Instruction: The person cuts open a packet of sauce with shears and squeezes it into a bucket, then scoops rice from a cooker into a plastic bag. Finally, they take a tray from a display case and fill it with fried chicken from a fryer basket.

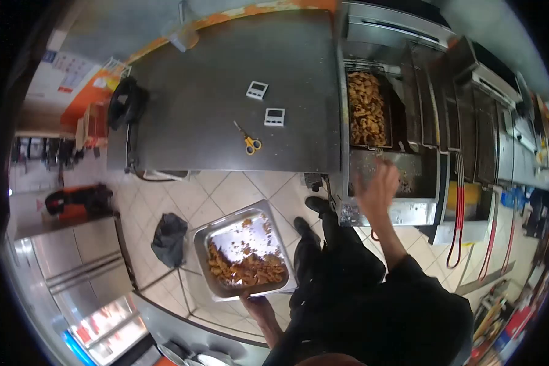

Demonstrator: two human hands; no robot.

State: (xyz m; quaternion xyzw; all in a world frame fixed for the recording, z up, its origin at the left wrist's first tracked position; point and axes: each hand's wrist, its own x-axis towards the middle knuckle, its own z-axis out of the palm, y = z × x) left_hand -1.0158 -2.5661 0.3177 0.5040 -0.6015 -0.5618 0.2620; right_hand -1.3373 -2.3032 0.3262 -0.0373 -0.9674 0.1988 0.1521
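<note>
My left hand point(260, 308) grips the near edge of a deep metal pan point(201, 241), which is tilted above the floor. Browned fried pieces point(247, 268) lie mostly along its near side, with crumbs scattered over the bare metal. My right hand point(378, 186), blurred, hovers over the front of the fryer point(424, 210) with thumb and fingers apart. Just beyond it sits a wire fryer basket point(366, 147) full of similar fried pieces point(366, 110). A red loop point(374, 235) shows below the fryer's edge; my hand hides what links it to the basket.
Left of the fryer stands a steel table point(195, 110) with two white timers point(257, 90) and yellow-handled scissors point(251, 144). More baskets with red handles point(459, 213) hang at the right. A black bag point(169, 240) lies on the tiled floor.
</note>
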